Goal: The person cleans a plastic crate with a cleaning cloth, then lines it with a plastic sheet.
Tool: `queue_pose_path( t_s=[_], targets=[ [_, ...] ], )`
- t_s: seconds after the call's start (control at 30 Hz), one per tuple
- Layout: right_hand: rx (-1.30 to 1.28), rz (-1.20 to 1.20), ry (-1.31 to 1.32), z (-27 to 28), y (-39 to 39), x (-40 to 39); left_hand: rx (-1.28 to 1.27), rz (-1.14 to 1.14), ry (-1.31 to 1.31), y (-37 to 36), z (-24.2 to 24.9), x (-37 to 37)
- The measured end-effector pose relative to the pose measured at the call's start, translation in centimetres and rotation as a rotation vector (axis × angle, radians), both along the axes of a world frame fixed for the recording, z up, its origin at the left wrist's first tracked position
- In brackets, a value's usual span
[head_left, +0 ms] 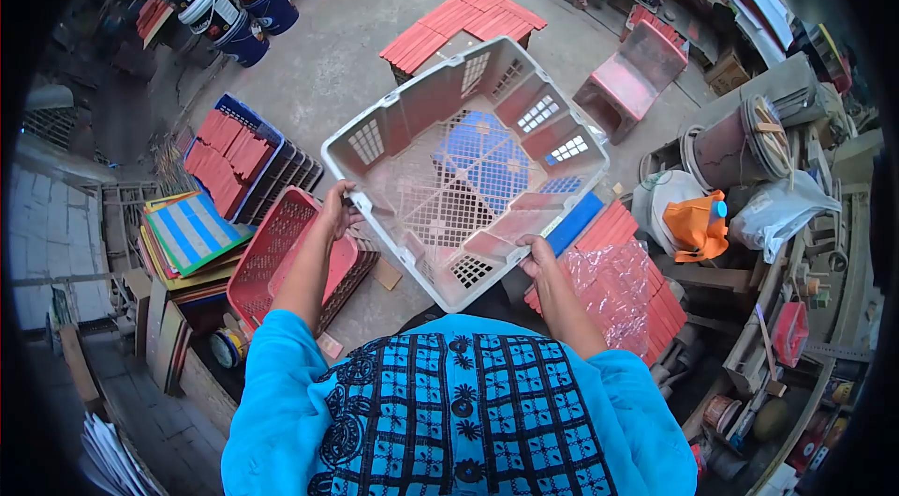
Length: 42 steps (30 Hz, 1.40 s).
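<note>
A large white plastic crate (426,266) with lattice walls and a mesh floor is held up in front of my body, its open top facing me. My left hand (339,207) grips its near-left rim, thumb on the outside. On the near-right rim, my right hand (538,259) is closed round the edge. The crate has nothing in it; a blue surface and the floor show through its mesh. Below my left arm stands a red plastic basket (267,257). Beside my right hand lie red strips (646,309) partly under clear plastic wrap.
More red strips (459,18) lie on a stand ahead. A blue crate (272,154) holding red pieces is at left, near stacked boards (201,229). Paint buckets (267,0) stand far left. At right are a red plastic chair (637,74), an orange jug (698,224) and a cluttered bench.
</note>
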State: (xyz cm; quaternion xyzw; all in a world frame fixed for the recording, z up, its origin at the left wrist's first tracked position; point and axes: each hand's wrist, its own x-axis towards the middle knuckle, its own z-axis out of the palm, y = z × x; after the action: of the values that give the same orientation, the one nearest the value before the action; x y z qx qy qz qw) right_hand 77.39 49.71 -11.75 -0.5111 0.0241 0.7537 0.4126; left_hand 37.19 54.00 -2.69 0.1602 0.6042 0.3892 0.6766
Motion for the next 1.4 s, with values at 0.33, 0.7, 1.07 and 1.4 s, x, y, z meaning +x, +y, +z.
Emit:
queue_pose_path(
  t_s=[0.33, 0.7, 1.07, 1.4],
  targets=[
    [-0.155, -0.378, 0.146, -5.4, 5.9, -4.9, -0.23, -0.002, 0.301, -4.1, -7.4, -2.3],
    [-0.318, -0.761, 0.16, -9.4, 9.4, -7.5, -0.114, -1.068, 1.048, -21.2, -11.8, -11.5],
    [-0.336, -1.06, 0.115, -12.9, 12.9, -12.7, -0.186, -0.731, 0.754, -8.3, -8.3, -12.7],
    [-0.325, -1.14, 0.159, -13.7, 14.8, -15.6, -0.436, -0.404, 0.676, -8.7, -9.6, -18.3]
  ],
)
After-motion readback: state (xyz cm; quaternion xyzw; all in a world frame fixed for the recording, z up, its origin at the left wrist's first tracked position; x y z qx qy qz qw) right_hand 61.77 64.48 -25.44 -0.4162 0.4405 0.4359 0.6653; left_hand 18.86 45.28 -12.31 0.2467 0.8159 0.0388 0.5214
